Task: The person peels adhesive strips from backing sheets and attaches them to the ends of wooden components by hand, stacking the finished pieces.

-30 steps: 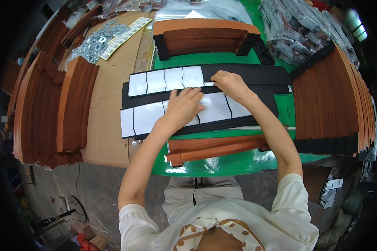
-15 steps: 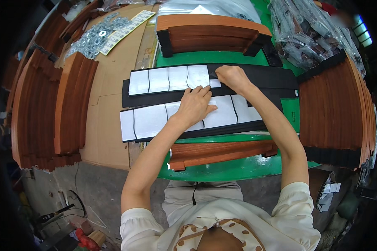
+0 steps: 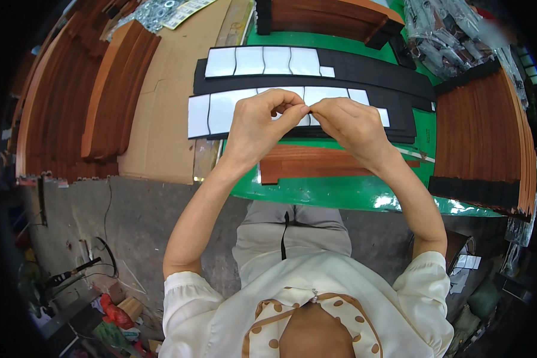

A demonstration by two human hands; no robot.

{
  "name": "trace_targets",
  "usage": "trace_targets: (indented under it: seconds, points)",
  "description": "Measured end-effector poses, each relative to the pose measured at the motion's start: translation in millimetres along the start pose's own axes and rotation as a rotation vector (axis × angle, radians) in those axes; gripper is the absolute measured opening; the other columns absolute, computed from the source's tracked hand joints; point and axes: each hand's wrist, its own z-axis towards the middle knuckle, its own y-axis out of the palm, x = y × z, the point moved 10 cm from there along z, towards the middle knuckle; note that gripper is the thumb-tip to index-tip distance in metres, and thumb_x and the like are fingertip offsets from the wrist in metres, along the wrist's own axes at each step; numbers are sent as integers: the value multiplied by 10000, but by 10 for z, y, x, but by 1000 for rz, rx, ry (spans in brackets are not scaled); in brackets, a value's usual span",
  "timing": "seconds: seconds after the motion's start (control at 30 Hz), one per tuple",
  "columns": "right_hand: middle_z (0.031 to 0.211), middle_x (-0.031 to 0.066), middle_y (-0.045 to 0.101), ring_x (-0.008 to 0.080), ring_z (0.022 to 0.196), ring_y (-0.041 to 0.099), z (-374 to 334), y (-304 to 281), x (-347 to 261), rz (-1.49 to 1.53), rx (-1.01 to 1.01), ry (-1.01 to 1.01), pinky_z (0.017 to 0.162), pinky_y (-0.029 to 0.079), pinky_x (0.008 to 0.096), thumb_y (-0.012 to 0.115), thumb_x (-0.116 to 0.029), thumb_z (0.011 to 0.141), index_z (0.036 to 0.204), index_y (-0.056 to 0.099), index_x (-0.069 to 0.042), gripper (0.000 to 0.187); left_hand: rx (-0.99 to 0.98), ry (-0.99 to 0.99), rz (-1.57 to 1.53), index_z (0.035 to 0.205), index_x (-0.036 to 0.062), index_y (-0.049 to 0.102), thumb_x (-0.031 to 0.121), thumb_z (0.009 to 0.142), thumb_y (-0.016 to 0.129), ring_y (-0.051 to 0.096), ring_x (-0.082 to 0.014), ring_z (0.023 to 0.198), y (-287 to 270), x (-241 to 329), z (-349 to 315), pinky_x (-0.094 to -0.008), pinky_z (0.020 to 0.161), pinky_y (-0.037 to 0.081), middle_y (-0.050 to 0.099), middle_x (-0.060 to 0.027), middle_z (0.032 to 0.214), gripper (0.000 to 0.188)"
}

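My left hand point(image 3: 255, 126) and my right hand point(image 3: 357, 126) meet fingertip to fingertip above the lower strip. Both are closed in a pinch. A tiny dark bit shows between the fingertips, too small to name. Beneath them lies a black foam-like strip with white backing pieces point(image 3: 219, 112) along it, split by dark wavy gaps; my hands hide its middle. Farther back, a second row of white backing pieces point(image 3: 275, 61) sits on black strips point(image 3: 376, 74), with a narrow white tab at its right end.
On the green table point(image 3: 316, 194), a reddish-brown wooden piece point(image 3: 334, 164) lies near the front edge and another wooden part point(image 3: 328, 19) stands behind. Wooden parts are stacked at left point(image 3: 110, 98) and right point(image 3: 480, 128). Plastic-wrapped pieces point(image 3: 438, 39) heap up at back right. Cardboard point(image 3: 173, 113) covers the left side.
Both hands have left the white-backed strips and come together in a pinch. My left hand was spread on the lower strip; my right was at the upper strip's end. The whole view has shifted.
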Motion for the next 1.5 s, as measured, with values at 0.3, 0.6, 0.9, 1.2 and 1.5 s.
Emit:
trace_targets:
  seconds: [0.3, 0.6, 0.9, 1.2, 1.5]
  points:
    - [857, 100, 646, 204, 707, 633, -326, 280, -458, 456, -193, 410, 607, 520, 293, 716, -38, 743, 960, 656, -7, 227, 140, 490, 227, 903, -7, 652, 27, 745, 729, 631, -173, 712, -277, 389, -1026, -278, 608, 496, 653, -87, 799, 179]
    - [900, 68, 629, 136, 743, 605, -602, 578, -339, 347, -93, 563, 607, 504, 245, 716, 0, 732, 991, 682, -17, 262, 147, 23, 107, 1095, 18, 600, 103, 745, 725, 565, -170, 854, -320, -492, -1145, -290, 729, 445, 567, -64, 985, 381]
    - [872, 50, 630, 186, 753, 596, -588, 610, -368, 263, -9, 546, 607, 476, 296, 746, -62, 687, 928, 698, -59, 246, 152, 31, 19, 1005, 8, 623, 54, 737, 720, 560, -174, 796, -276, -593, -1075, -288, 717, 463, 570, -71, 954, 288]
    - [879, 29, 639, 189, 766, 604, -547, 635, -391, 178, -36, 482, 626, 487, 302, 748, -93, 677, 903, 702, -77, 230, 151, 49, 48, 994, 1, 616, 53, 743, 716, 569, -173, 785, -270, -623, -1073, -286, 700, 471, 579, -78, 962, 275]
    - [879, 26, 641, 188, 780, 609, -526, 635, -409, 149, -37, 448, 625, 492, 302, 747, -94, 678, 899, 701, -79, 227, 160, 83, 98, 987, 1, 615, 54, 738, 720, 571, -175, 773, -269, -613, -1075, -287, 688, 473, 580, -77, 960, 276]
